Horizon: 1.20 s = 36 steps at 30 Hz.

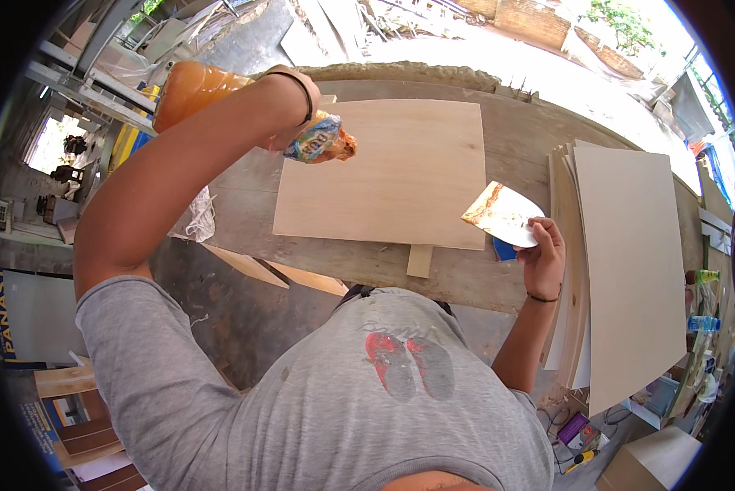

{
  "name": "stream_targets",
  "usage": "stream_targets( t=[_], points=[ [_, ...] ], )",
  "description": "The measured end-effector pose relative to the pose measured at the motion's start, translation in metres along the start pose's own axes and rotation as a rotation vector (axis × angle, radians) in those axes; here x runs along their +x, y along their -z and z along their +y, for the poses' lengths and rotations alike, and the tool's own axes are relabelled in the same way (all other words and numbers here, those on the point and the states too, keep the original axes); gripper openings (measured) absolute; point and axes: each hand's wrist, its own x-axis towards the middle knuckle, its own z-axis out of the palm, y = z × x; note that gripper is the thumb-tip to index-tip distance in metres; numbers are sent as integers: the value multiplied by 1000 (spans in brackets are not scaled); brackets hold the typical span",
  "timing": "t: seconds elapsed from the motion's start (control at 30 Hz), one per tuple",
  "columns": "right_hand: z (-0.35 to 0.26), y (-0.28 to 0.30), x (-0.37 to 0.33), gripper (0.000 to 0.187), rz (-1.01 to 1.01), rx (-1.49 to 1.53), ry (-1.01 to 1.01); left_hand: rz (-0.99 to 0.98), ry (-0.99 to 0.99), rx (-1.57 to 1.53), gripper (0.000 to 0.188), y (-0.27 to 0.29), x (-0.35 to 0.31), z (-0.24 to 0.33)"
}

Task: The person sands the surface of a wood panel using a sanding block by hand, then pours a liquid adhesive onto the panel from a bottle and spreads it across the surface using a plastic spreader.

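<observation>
My left hand (289, 114) is wrapped round a large clear plastic bottle (194, 92) of amber liquid, probably glue. The bottle is tipped over on its side, its brown-smeared mouth toward the right above a pale plywood sheet (384, 184). A colourful wrapper shows near the mouth, and my wrist hides the bottle's middle. My right hand (545, 254) pinches a flat white spreader (502, 214), rounded at one end and streaked with brown along its straight edge. It is held near the sheet's right edge. No liquid is visible on the sheet.
The sheet lies on a worn workbench (351, 255), with a short wood strip (419, 262) jutting from beneath its near edge. Several large panels (633, 262) lean at the right. A small blue object (504, 250) sits by my right hand. Crumpled white plastic (202, 214) lies left.
</observation>
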Motion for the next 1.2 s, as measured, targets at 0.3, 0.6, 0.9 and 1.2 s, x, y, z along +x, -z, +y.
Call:
stream_targets(
  t=[0.3, 0.6, 0.9, 1.2],
  points=[
    [-5, -5, 3, 47, 15, -157, 94, 100, -6, 16, 55, 11, 3, -5],
    [17, 12, 20, 50, -30, -265, 156, 311, 16, -151, 43, -2, 2, -20],
    [9, -5, 27, 50, -72, -82, 196, 562, 122, -787, 48, -116, -20, -38],
    [-32, -184, 65, 51, -461, -881, 501, 970, 125, -1270, 66, -165, -16, 13]
  ],
)
